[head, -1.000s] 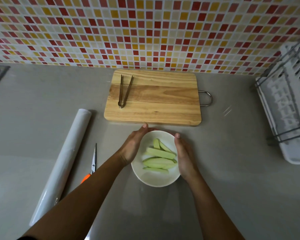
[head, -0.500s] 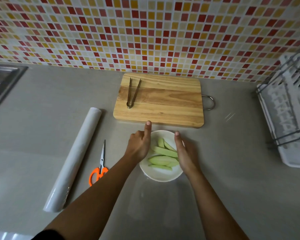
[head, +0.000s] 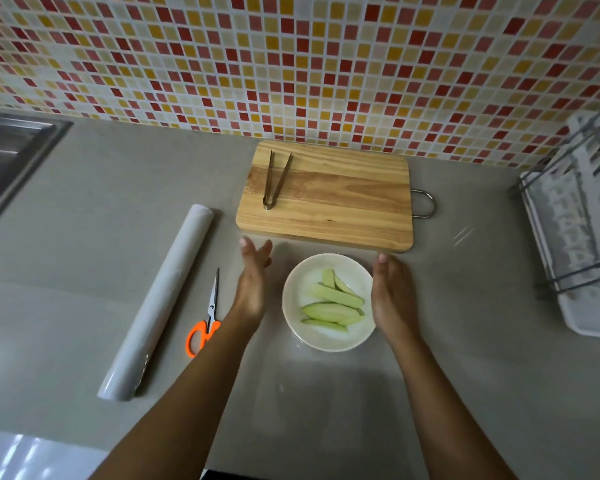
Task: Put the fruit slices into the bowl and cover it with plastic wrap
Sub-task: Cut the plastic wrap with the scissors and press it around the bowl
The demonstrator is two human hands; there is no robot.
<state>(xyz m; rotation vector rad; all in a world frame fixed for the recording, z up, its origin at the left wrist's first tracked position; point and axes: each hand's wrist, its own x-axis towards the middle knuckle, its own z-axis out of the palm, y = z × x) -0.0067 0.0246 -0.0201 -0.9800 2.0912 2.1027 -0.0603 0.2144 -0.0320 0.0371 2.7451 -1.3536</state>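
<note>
At lower centre of the frame, left hand (head: 253,278) just left of the bowl (head: 328,345), fingers straight and slightly fanned, tips blurred, holding nothing, clear of the rim. Across the bowl, right hand (head: 392,299) edge-on along the right rim, fingers straight and pressed together, gripping nothing; touching the rim or only beside it, impossible to tell. Between the hands, white round bowl on the grey counter (head: 101,237), near the lower edge of the cutting board (head: 343,199). Inside, fruit slices (head: 333,303): several pale green wedges with darker skin edges, overlapping, lying mostly crosswise. Below the bowl, faint glossy patch of clear film (head: 326,403) on the counter, with bright glints to the bowl's upper right; over the bowl's mouth or not, too faint to tell. Left of the left forearm, scissors (head: 207,320) with orange handles, blades closed, pointing up the frame. Farther left, long white roll of plastic wrap (head: 160,303) lying diagonally. On the wooden cutting board, metal loop handle at its right end and metal tongs (head: 274,181) on its left part, arms spread toward the wall (head: 291,64). At far right, white dish rack (head: 575,237); at upper left, corner of a steel sink (head: 7,157); across the top, mosaic of red, yellow and cream tiles.
</note>
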